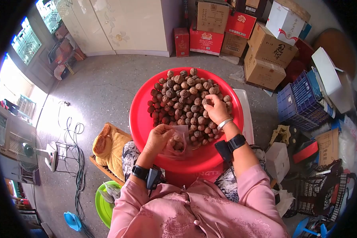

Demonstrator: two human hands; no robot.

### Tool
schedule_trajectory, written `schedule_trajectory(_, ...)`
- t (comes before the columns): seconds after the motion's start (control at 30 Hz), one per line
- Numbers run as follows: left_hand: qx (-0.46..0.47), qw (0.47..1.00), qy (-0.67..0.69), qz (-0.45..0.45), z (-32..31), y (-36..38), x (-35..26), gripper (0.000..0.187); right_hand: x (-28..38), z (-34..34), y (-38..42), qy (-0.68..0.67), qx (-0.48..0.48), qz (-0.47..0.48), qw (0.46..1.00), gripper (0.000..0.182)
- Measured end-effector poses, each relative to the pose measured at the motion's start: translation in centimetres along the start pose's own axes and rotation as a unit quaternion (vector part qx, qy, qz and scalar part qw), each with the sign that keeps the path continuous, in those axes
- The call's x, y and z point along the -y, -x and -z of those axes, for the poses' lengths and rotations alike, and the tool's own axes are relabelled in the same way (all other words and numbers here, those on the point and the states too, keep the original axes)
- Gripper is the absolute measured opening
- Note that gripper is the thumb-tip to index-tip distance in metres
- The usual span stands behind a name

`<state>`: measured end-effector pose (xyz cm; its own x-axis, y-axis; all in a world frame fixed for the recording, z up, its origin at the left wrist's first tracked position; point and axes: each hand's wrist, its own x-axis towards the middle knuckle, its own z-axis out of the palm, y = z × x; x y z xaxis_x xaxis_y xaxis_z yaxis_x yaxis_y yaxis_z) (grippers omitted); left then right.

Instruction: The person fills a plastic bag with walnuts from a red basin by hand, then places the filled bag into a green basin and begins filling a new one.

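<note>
A large red basin (138, 119) in front of me holds a heap of brown walnuts (182, 95). My left hand (158, 139) pinches the rim of a clear plastic bag (181, 133) over the basin's near side. Several walnuts lie inside the bag. Over the right part of the heap, my right hand (219, 111) has its thumb and fingers closed around a walnut (205, 102), partly hidden by the fingertips.
A light green basin (103, 206) with plastic bags stands at lower left, near a yellow cushioned seat (119, 146). Cables (73, 158) and a fan (39, 152) are on the left. Cardboard boxes (264, 71) and a blue crate (301, 101) stand on the right.
</note>
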<state>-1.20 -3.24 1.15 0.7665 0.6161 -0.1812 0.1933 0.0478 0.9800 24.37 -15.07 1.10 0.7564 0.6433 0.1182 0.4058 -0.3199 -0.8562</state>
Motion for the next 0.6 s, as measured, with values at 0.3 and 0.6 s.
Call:
schedule_trajectory(0.3,-0.005,1.000,-0.002,0.017,-0.2,0.5,-1.5,0.014,4.4,0.0,3.6,-0.087,0.143,0.055,0.984,0.027)
schedule_trajectory(0.6,-0.007,0.998,0.010,0.067,-0.2,0.6,-1.6,0.014,8.5,0.3,7.1,-0.141,0.233,0.157,0.949,0.028)
